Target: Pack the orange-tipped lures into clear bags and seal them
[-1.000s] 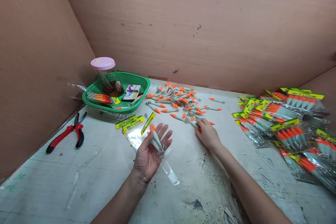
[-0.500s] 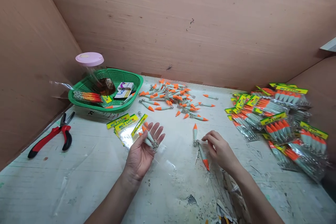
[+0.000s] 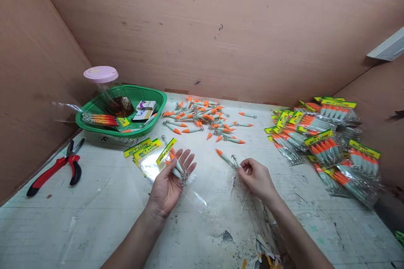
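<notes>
My left hand [image 3: 167, 185] lies palm up over the table, fingers spread, with two or three orange-tipped white lures [image 3: 176, 167] resting across the fingers on a clear bag. My right hand [image 3: 257, 178] is closed in a pinch on the hook end of one lure [image 3: 225, 157], which lies on the table pointing up-left. A loose pile of the same lures [image 3: 205, 119] is spread beyond both hands. Empty bags with yellow-green header cards [image 3: 147, 149] lie just left of my left hand.
A green basket [image 3: 124, 132] at the back left holds a pink-lidded jar [image 3: 105, 88], a small box and a filled packet. Red-handled pliers [image 3: 53, 168] lie at the left wall. Filled lure packets [image 3: 325, 145] are heaped on the right. Brown board walls enclose the table.
My right hand drew back from the pile with lures; it now pinches a single lure that has swung to point up-left. The left hand stayed palm up with its lures.
</notes>
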Action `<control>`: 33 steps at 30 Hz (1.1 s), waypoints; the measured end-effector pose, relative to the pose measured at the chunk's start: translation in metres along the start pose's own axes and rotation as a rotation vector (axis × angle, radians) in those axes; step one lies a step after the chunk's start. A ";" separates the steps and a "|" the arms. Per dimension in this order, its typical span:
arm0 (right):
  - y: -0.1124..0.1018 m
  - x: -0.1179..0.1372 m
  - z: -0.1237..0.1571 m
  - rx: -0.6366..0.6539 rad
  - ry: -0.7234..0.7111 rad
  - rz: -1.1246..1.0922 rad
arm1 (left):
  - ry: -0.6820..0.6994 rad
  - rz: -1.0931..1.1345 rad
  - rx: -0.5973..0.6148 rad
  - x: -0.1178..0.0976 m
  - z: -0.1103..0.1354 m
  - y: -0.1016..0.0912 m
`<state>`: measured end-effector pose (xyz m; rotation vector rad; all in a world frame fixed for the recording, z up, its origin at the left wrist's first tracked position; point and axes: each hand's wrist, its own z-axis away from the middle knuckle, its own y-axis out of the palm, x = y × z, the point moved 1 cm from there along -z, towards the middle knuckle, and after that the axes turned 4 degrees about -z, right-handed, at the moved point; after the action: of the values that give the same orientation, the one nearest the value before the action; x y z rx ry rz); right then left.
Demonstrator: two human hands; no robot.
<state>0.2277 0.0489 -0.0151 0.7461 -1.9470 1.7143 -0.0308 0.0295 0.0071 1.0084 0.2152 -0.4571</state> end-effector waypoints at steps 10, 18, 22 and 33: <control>-0.001 0.023 0.027 0.274 -0.564 0.062 | -0.005 -0.006 0.003 0.000 -0.001 0.000; 0.004 0.024 0.070 0.100 -0.236 0.020 | 0.005 -0.019 -0.006 -0.001 0.001 0.002; 0.035 0.032 0.078 -0.032 -0.249 0.108 | -0.006 -0.036 -0.002 0.001 0.000 0.001; 0.032 0.030 0.078 0.070 -0.384 0.008 | -0.017 -0.034 0.014 0.003 -0.001 -0.002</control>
<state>0.1856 -0.0292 -0.0307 1.1676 -2.1426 1.7515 -0.0288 0.0289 0.0036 1.0158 0.2139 -0.4984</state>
